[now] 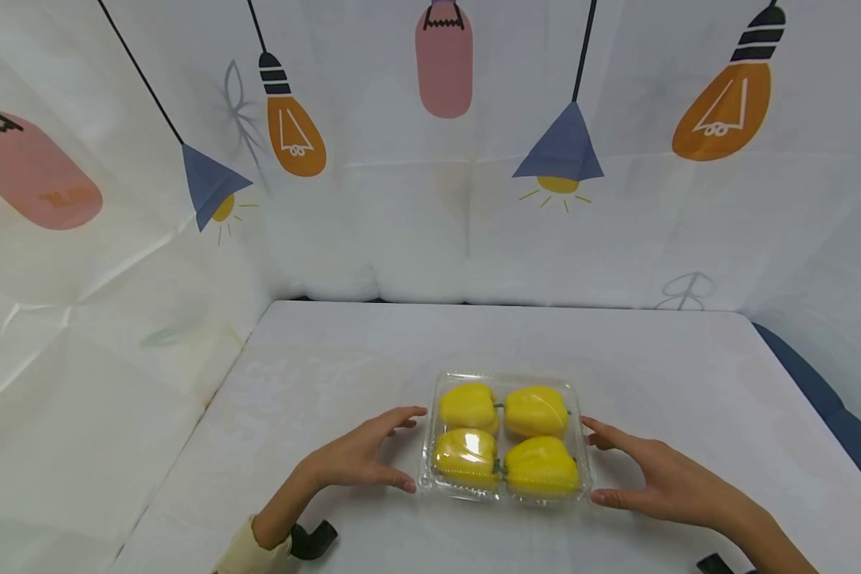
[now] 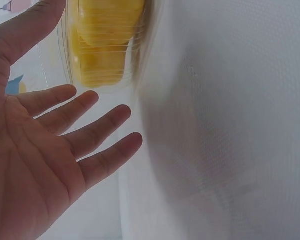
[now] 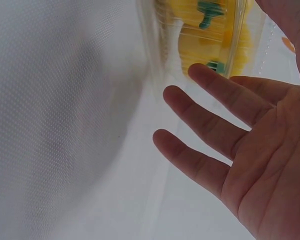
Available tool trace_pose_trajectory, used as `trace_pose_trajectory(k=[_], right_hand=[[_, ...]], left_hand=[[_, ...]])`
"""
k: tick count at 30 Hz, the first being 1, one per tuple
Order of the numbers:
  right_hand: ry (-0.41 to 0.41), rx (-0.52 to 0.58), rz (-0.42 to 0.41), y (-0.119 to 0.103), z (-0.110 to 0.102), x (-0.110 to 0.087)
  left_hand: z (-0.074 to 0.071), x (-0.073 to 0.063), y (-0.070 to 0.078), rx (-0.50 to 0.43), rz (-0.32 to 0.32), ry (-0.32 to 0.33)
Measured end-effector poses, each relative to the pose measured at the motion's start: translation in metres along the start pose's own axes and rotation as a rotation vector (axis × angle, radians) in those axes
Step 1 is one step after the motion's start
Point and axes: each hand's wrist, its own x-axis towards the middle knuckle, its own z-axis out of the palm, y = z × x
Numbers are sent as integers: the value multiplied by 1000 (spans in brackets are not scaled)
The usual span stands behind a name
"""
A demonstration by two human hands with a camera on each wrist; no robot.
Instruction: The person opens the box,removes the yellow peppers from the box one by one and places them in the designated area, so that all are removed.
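Note:
A clear plastic clamshell box [image 1: 504,383] lies on the table, its lid down over several yellow bell peppers [image 1: 541,469] with green stems. Left of the box is my left hand [image 1: 359,454], fingers spread and palm turned toward it. On the opposite side my right hand [image 1: 660,482] faces the box the same way, its fingertips very near the edge; whether they touch cannot be told. Both wrist views show loosely extended fingers with nothing in the palms, and the box [image 2: 100,60] beyond the left fingers. Green stems [image 3: 210,12] show through the box wall in the right wrist view.
The white table [image 1: 359,351] runs back to a hanging white cloth [image 1: 373,223] printed with lamps and bulbs. Cloth also hangs along the left side. A dark blue object [image 1: 825,391], perhaps a chair, stands beyond the right edge. Black straps or mounts [image 1: 314,540] sit at the wrists.

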Motion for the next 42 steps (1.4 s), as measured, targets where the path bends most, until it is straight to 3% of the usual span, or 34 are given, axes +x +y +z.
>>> trace_pose_trajectory(k=[16,42], right_hand=[[-11,38,25,-2,3,0],[-43,74,41,-2,3,0]], left_hand=[[5,-1,4,-75,-40,-27],[7,0,4,-127,-22,-32]])
